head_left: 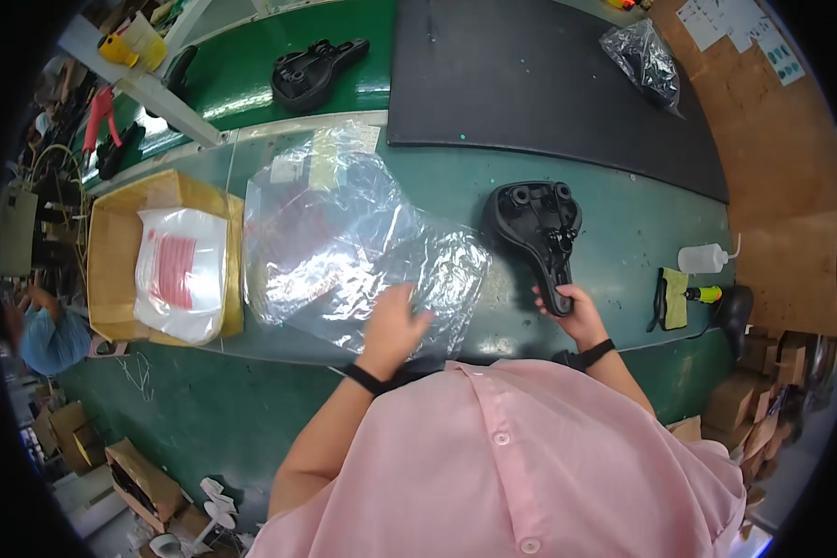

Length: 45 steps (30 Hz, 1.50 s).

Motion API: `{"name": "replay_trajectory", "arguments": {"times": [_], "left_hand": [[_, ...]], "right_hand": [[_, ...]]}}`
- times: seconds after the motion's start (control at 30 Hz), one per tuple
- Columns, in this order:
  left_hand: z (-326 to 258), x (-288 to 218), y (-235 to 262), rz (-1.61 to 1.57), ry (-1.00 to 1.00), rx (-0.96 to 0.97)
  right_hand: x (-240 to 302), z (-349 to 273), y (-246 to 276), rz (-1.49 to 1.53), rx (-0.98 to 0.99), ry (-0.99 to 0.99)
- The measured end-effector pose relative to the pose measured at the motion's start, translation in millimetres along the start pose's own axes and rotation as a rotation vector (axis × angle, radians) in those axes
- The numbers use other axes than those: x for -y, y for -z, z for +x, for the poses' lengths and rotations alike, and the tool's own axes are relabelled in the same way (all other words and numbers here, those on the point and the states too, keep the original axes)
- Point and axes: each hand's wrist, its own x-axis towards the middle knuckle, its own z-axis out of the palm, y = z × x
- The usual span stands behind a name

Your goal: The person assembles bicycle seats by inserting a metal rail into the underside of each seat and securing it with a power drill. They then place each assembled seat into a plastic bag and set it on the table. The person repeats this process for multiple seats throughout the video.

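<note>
A black bicycle saddle [535,223] is turned underside up, its wide end pointing away from me. My right hand [578,316] grips it by the narrow nose, thumb and fingers on either side. Clear plastic bags [344,232] lie in a loose, shiny layer on the green bench to the left of the saddle. Over their near edge is my left hand [395,325], its thumb spread away from the fingers. It touches or hovers just above the plastic; I cannot tell which. Its fingertips are partly hidden.
At the left a yellow box [163,186] holds white bags with red print. Another saddle [316,73] lies on the green surface beyond; a bagged saddle [644,65] rests on the black mat [530,84]. A squeeze bottle [705,258] and a yellow cloth [674,298] sit at the right.
</note>
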Motion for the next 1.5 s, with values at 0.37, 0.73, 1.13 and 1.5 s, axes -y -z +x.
{"name": "replay_trajectory", "arguments": {"times": [0.37,0.73,1.13,1.5], "left_hand": [[29.5,10.7,-68.3,-0.177,0.086,-0.023],[39.9,4.1,-4.4,-0.769,0.315,-0.004],[30.9,33.4,69.1,-0.989,0.406,-0.216],[31.9,-27.9,98.4,-0.371,-0.384,-0.192]], "right_hand": [[-3.5,25.0,-41.2,-0.121,0.108,-0.027],[-40.1,43.1,-145.6,-0.210,0.127,0.070],[11.5,9.8,-147.8,-1.017,0.172,0.604],[-16.4,25.9,-177.3,-1.531,0.201,0.425]]}}
